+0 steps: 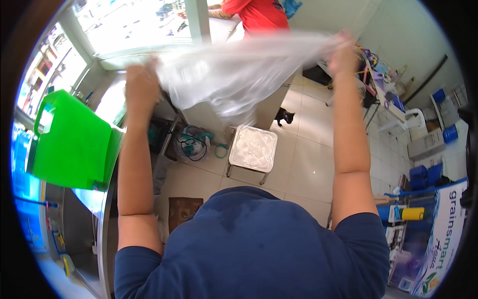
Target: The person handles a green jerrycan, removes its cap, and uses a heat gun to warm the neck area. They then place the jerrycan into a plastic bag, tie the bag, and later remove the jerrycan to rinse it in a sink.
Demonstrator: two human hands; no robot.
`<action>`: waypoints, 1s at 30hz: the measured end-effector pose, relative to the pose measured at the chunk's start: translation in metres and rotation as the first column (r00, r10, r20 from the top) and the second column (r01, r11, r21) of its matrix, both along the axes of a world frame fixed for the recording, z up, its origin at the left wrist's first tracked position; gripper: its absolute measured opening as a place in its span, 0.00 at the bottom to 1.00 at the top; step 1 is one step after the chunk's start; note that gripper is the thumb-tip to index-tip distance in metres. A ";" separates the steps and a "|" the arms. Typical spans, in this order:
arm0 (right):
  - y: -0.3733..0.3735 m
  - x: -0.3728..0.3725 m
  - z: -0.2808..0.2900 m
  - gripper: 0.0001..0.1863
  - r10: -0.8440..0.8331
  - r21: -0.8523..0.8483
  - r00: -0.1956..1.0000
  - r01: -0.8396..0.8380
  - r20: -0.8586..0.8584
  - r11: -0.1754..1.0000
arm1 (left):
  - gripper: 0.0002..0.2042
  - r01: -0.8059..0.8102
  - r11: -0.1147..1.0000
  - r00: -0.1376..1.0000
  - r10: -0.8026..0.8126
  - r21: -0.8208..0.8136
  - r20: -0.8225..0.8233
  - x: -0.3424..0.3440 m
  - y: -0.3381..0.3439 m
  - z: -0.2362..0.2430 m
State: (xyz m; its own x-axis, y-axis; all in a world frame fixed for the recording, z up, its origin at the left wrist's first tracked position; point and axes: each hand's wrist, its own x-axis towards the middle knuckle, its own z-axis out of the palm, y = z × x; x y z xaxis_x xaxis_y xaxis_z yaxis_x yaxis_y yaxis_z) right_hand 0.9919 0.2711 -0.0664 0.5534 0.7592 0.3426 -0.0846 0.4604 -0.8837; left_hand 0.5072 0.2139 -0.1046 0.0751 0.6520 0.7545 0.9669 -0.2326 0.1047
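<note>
A large sheet-like clear plastic bag [234,70] spreads between my raised arms, smeared by motion. My left hand [141,74] grips its left end near the window side. At the upper right, my right hand [343,55] is closed on the other end. The bag sags in the middle, its lower tip hanging above a square-topped stool [254,148]. Blur hides the exact finger positions of both hands.
On the counter at left stands a bright green container [72,142]. A black cat [284,116] is on the tiled floor beyond the stool. A person in a red shirt [261,17] is at the far side. A bagged bundle [191,143] lies by the counter; a cluttered table [386,92] stands right.
</note>
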 end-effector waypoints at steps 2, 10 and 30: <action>-0.047 0.034 0.050 0.15 -0.360 0.416 0.908 0.248 0.216 0.875 | 0.13 -0.043 0.927 0.992 -0.004 0.372 0.126 0.004 -0.008 0.010; -0.246 -0.010 -0.296 0.23 0.336 -0.541 0.547 0.269 0.767 0.797 | 0.05 0.612 0.711 0.735 -0.349 -0.347 0.581 0.015 -0.080 -0.252; -0.229 -0.066 -0.170 0.29 0.422 -0.705 0.593 0.684 0.686 0.185 | 0.26 0.271 0.454 0.940 -0.316 -0.849 0.131 -0.024 0.001 -0.171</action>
